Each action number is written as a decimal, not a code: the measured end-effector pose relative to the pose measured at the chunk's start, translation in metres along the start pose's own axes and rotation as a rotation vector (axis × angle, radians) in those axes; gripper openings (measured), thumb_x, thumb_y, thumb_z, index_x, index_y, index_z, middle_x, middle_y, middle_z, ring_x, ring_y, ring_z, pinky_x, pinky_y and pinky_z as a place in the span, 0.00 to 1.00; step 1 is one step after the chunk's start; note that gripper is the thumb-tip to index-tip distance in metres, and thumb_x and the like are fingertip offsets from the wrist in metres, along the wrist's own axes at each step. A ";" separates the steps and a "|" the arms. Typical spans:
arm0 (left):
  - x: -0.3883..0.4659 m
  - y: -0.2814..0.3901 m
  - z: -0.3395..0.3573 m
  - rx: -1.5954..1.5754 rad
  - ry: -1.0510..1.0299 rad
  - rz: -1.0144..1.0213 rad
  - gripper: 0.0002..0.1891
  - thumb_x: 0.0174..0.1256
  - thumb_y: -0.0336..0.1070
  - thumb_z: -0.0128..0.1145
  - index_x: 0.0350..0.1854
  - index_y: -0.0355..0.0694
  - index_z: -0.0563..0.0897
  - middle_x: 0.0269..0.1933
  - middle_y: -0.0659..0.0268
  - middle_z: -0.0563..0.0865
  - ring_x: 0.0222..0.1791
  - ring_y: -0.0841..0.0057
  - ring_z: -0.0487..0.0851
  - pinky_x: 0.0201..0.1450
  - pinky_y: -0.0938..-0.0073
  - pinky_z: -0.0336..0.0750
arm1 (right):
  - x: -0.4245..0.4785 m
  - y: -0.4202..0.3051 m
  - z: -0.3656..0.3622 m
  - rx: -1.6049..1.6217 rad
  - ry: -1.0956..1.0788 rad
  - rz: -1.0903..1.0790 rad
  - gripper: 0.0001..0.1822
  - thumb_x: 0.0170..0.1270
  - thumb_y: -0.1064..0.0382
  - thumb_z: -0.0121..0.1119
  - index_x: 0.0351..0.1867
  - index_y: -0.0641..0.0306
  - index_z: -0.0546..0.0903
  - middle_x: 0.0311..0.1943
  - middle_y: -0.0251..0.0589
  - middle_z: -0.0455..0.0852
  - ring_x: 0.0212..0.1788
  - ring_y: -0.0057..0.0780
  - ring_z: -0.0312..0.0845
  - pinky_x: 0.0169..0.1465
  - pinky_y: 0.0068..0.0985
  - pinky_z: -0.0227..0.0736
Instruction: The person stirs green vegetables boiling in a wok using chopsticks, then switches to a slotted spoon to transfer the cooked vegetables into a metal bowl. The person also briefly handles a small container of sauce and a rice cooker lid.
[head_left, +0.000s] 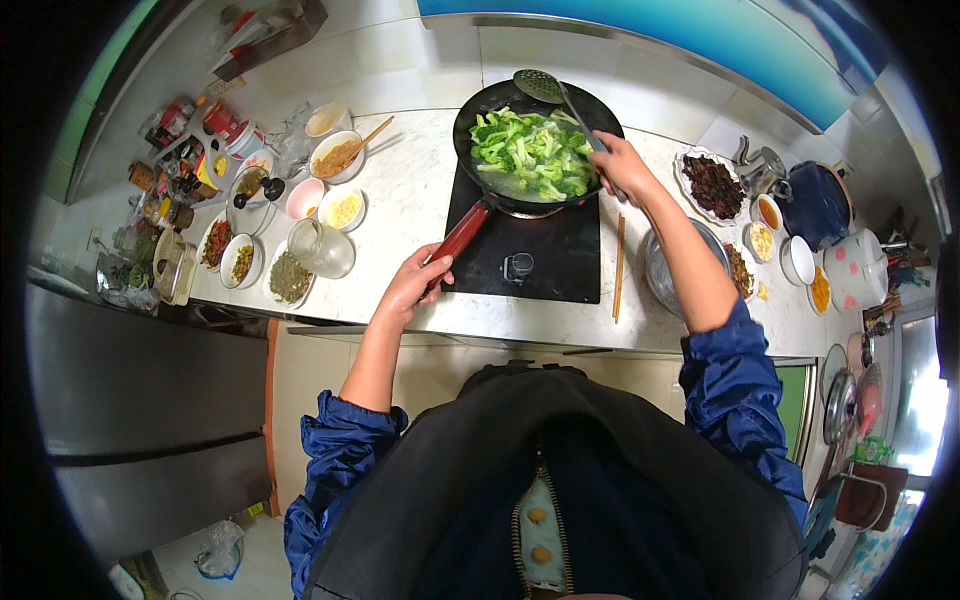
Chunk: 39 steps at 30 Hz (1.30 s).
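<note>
A black wok holding broccoli florets in some liquid sits on a black induction cooktop. My left hand is closed around the wok's red handle. My right hand, at the wok's right rim, grips the handle of a skimmer. The skimmer's perforated head is raised over the far edge of the wok, clear of the broccoli. A pair of wooden chopsticks lies on the counter just right of the cooktop.
Left on the marble counter stand several small bowls, a glass jar and a plate of dried herbs. To the right are a metal basin partly under my forearm, a plate of dark food, a metal pot and a white cooker.
</note>
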<state>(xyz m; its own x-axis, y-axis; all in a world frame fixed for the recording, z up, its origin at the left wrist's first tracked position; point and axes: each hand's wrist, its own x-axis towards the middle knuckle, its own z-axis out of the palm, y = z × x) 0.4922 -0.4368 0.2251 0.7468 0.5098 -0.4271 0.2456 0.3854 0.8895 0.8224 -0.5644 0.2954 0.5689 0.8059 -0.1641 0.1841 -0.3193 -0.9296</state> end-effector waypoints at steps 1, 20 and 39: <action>0.000 0.001 0.001 -0.005 -0.004 -0.003 0.22 0.62 0.39 0.57 0.56 0.39 0.70 0.24 0.68 0.79 0.12 0.88 0.65 0.14 0.88 0.58 | 0.013 -0.003 0.004 0.000 0.006 0.009 0.22 0.57 0.69 0.49 0.55 0.68 0.71 0.15 0.32 0.70 0.09 0.18 0.61 0.10 0.21 0.54; -0.005 -0.001 0.003 -0.010 0.052 0.014 0.24 0.62 0.40 0.57 0.58 0.38 0.69 0.24 0.66 0.79 0.12 0.89 0.64 0.13 0.87 0.56 | -0.110 0.006 -0.082 -0.912 -0.073 -0.405 0.30 0.54 0.68 0.49 0.63 0.58 0.66 0.27 0.57 0.80 0.31 0.50 0.77 0.39 0.40 0.70; -0.003 -0.008 0.007 -0.023 0.052 0.021 0.21 0.63 0.40 0.56 0.56 0.37 0.70 0.25 0.67 0.79 0.11 0.89 0.63 0.12 0.88 0.55 | -0.112 0.016 -0.060 0.027 -0.251 0.047 0.30 0.60 0.69 0.49 0.66 0.63 0.61 0.13 0.28 0.67 0.10 0.15 0.59 0.15 0.18 0.57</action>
<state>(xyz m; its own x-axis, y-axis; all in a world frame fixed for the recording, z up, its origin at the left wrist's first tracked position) 0.4923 -0.4469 0.2201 0.7182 0.5572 -0.4169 0.2154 0.3917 0.8945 0.8094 -0.6896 0.3186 0.3592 0.8901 -0.2807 0.1385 -0.3483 -0.9271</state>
